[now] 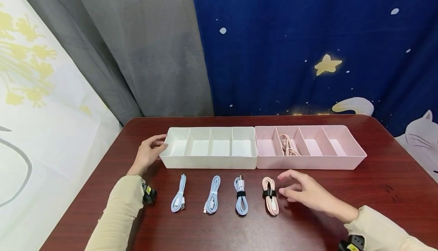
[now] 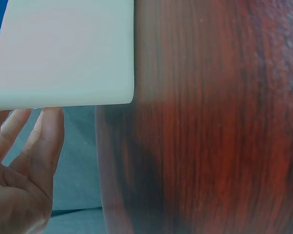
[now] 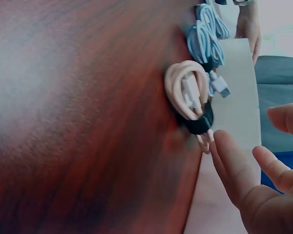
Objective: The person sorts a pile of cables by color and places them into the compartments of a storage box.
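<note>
My left hand (image 1: pixel 149 152) rests against the left end of a white divided storage box (image 1: pixel 208 162), its fingertips at the rim. In the left wrist view, slightly bent fingers (image 2: pixel 46 141) meet the edge of the box's end wall. Over the table's right half, my right hand (image 1: pixel 308 192) hovers with fingers spread, holding nothing. Just left of it lies a coiled pink cable (image 1: pixel 272 205) with a black strap. Three coiled light blue cables lie further left: a strapped one (image 1: pixel 242 205), a middle one (image 1: pixel 213 196) and a leftmost one (image 1: pixel 179 196).
A pink divided box (image 1: pixel 308 162) stands end to end with the white one. Its second compartment from the left holds a loose pink cable (image 1: pixel 287 146). Both stand on a dark red wooden table (image 1: pixel 212 232), with grey and blue curtains (image 1: pixel 260 53) behind.
</note>
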Tool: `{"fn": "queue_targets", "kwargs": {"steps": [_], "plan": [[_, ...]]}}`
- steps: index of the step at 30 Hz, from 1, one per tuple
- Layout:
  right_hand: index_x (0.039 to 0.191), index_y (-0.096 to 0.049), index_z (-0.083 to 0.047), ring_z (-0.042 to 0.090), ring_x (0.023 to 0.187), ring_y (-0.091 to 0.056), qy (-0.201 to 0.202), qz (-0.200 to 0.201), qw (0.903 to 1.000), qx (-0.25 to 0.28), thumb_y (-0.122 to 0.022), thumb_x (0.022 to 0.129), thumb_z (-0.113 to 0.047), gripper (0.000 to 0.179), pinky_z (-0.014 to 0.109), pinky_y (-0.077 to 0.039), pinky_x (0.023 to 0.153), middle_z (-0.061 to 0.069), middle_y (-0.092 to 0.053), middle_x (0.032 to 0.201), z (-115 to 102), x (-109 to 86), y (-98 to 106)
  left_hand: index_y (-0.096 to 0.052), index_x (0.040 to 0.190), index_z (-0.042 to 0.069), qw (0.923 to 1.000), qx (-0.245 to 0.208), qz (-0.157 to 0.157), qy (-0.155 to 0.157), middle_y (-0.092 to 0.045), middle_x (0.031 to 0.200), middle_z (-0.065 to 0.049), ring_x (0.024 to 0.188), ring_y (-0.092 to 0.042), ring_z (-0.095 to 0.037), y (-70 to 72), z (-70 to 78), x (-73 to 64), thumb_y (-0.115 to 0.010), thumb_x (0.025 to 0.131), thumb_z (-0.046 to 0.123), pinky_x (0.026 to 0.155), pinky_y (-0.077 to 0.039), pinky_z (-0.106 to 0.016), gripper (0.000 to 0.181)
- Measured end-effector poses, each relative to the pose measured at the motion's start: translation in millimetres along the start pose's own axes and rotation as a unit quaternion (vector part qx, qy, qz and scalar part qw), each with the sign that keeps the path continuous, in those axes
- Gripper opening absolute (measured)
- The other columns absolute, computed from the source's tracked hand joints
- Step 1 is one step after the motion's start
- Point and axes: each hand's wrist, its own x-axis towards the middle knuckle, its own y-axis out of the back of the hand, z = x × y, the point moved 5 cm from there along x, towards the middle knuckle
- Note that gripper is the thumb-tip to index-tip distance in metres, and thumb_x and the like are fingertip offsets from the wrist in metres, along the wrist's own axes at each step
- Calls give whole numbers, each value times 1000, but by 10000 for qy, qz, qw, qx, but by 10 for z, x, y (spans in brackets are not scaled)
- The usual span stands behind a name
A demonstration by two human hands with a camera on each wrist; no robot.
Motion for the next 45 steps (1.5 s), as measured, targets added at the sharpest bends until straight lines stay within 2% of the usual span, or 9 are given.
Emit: {"fn": "queue_targets", "kwargs": {"steps": [11, 18, 23, 30, 38, 45], "plan": [[110, -44, 14, 30, 83, -60, -133, -119, 9997, 139, -61, 81, -5, 38, 34, -52, 62, 35, -42, 111, 129, 5, -64, -49, 126, 11, 10000, -49, -54, 0, -53, 106, -17, 87, -54, -27, -22, -13, 29, -55, 88, 22, 66, -51, -37, 40], [109, -45, 13, 21, 72, -62, 68, -19, 9999, -113, -62, 80, -4, 37, 33, -51, 57, 31, -46, 105, 197, 18, -99, -50, 126, 11, 10000, -19, -77, -41, -53, 105, -16, 86, -54, -27, -30, 5, 61, -55, 88, 21, 65, -51, -38, 40], [116, -39, 12, 24, 75, -61, -56, 113, 9998, -133, -63, 79, -4, 47, 32, -51, 57, 30, -46, 105, 209, 20, -99, -50, 126, 11, 9999, -26, -70, -90, -54, 104, -17, 84, -55, -26, -42, 20, 77, -55, 88, 20, 64, -51, -40, 39], [124, -32, 14, 29, 81, -59, -229, 100, 9993, -284, -64, 78, -6, 59, 30, -50, 55, 30, -46, 106, 229, 58, -126, -50, 126, 12, 10000, -37, -43, -21, -53, 105, -16, 86, -54, -26, -27, 3, 55, -56, 88, 22, 64, -51, -39, 40], [122, -34, 15, 24, 77, -59, -262, 0, 9997, -21, -63, 78, -4, 56, 31, -51, 55, 25, -47, 101, 226, 147, -168, -50, 126, 11, 10000, -31, -20, -11, -53, 106, -17, 84, -55, -23, 8, 11, 36, -55, 88, 22, 65, -51, -40, 40], [121, -37, 13, 22, 75, -59, -281, -129, 9995, -81, -65, 76, -3, 55, 31, -51, 56, 23, -47, 98, 235, 188, -187, -49, 127, 11, 10000, -34, -44, 47, -53, 107, -17, 85, -55, -23, 8, -12, 15, -55, 88, 24, 67, -51, -41, 41]]}}
